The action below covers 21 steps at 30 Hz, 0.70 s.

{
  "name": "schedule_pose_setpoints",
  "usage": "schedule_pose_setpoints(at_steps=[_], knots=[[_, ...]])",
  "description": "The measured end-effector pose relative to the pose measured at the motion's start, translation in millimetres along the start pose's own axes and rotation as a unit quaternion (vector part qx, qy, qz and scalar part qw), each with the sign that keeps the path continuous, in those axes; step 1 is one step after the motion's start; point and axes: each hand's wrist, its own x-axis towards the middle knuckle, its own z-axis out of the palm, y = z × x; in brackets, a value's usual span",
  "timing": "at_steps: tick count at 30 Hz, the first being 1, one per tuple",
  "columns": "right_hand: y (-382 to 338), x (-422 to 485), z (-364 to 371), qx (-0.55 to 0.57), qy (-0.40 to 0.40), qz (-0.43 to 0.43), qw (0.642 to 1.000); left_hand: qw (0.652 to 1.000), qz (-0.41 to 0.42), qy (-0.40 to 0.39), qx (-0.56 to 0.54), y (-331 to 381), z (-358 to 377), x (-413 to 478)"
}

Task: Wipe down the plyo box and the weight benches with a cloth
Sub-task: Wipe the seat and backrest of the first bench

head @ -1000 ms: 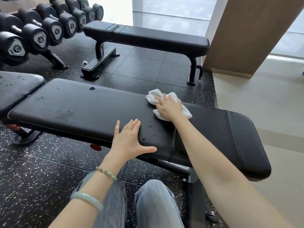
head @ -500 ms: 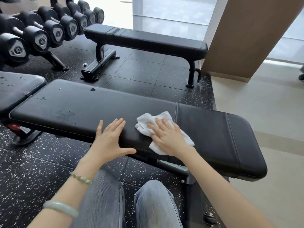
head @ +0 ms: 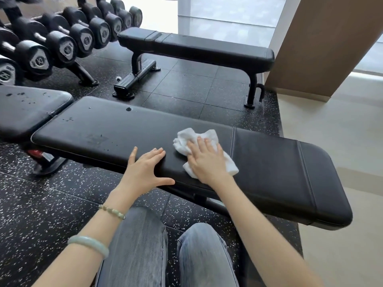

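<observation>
A long black padded weight bench (head: 290, 172) runs across the view in front of me, with water drops on its left part. A crumpled white cloth (head: 186, 139) lies on the pad near its middle. My right hand (head: 207, 162) presses flat on the cloth with straight fingers. Just left of it, my left hand (head: 145, 168) rests flat on the pad's near edge, fingers spread, holding nothing. A second flat black bench (head: 207, 48) stands farther back. No plyo box is in view.
A dumbbell rack (head: 62, 44) with several black dumbbells fills the upper left. Another wet black pad (head: 24, 108) adjoins the near bench at the left. A tan pillar (head: 321, 44) stands at the right beyond the speckled rubber floor (head: 41, 204). My knees (head: 170, 255) are below.
My right hand slid the cloth from the pad's far edge toward the near edge and leftward, then slightly back up. My left hand shifted left along the near edge.
</observation>
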Motion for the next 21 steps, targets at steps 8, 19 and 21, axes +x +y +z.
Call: schedule_pose_setpoints(at_steps=[8,19,21], knots=[[-7.6,-75.0,31.0,-0.043,0.117,0.031,0.992,0.999,0.004,0.027,-0.032,-1.8,8.2,-2.4],[-41.5,-17.4,13.3,0.016,0.022,0.012,1.0,0.998,0.022,0.044,-0.025,-9.1,15.6,-3.0],[-45.7,-4.7,9.4,0.027,0.002,0.007,1.0,0.999,0.011,0.034,-0.019,-7.6,13.8,-2.8]])
